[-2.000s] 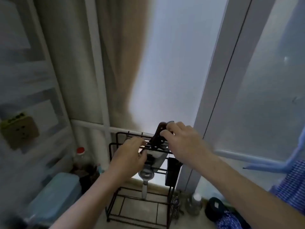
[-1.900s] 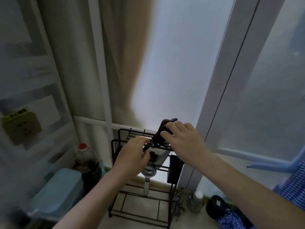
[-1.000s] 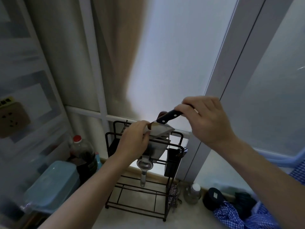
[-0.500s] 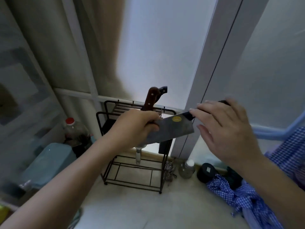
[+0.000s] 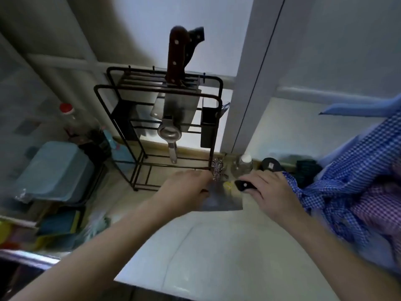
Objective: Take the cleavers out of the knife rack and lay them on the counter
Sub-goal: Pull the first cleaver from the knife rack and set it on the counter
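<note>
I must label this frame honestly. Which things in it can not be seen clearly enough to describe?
All in the head view:
- Cleaver: motion blur, and the left hand covers the blade's left end; whether it touches the counter is unclear.
- Its handle: mostly hidden under the right hand.
- Knives left in the rack: their handles overlap, blades partly behind wires; the count is uncertain.
- Items at lower left: blurred and cut by the edge.

Single head-worn wide-angle view, steeply downward, close over counter (image 5: pixel 217 246) and rack (image 5: pixel 138 168).
</note>
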